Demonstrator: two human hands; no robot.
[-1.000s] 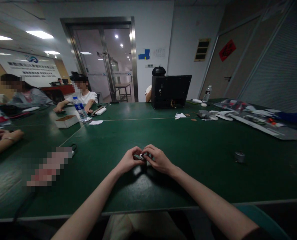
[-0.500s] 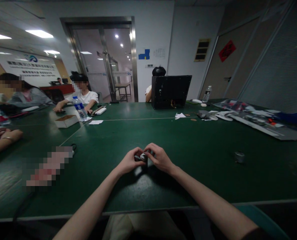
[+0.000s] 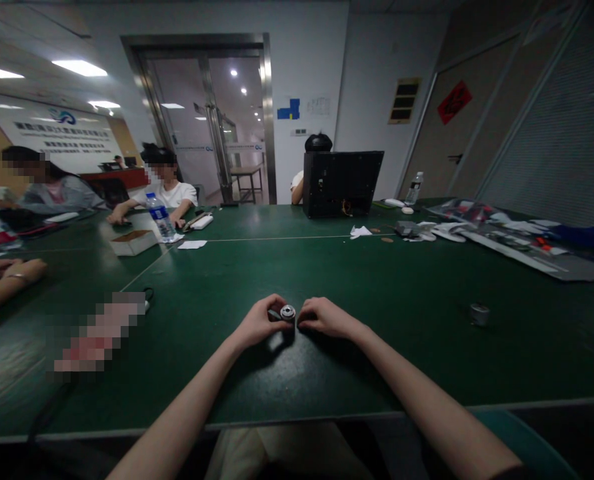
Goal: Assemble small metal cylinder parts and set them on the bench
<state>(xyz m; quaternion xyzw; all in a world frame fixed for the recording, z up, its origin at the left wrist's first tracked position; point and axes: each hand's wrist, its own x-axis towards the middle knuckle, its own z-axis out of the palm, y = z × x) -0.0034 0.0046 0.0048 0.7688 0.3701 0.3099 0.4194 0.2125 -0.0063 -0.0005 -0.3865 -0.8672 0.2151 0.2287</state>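
My left hand [image 3: 261, 323] is closed around a small metal cylinder [image 3: 287, 312], which stands upright on the green table with a bright ringed top and a dark centre. Thumb and fingers grip it from its left side. Just to the right of the cylinder, and apart from it, is my right hand [image 3: 329, 319], low over the tabletop. Its fingers are curled together, and whatever they may hold is hidden. A second small grey cylinder, like a small motor [image 3: 479, 313], stands on the table far to the right of my hands.
A black boxy device [image 3: 344, 183] stands at the far side, with a person behind it. Left are a blue-capped water bottle [image 3: 160, 219], an open box [image 3: 134, 243] and a co-worker's forearms [image 3: 11, 280]. A board with loose parts [image 3: 537, 253] lies at right.
My right hand has drawn back from the top of the cylinder, moving slightly right and down to the table. The ringed top now shows fully. My left hand keeps its hold.
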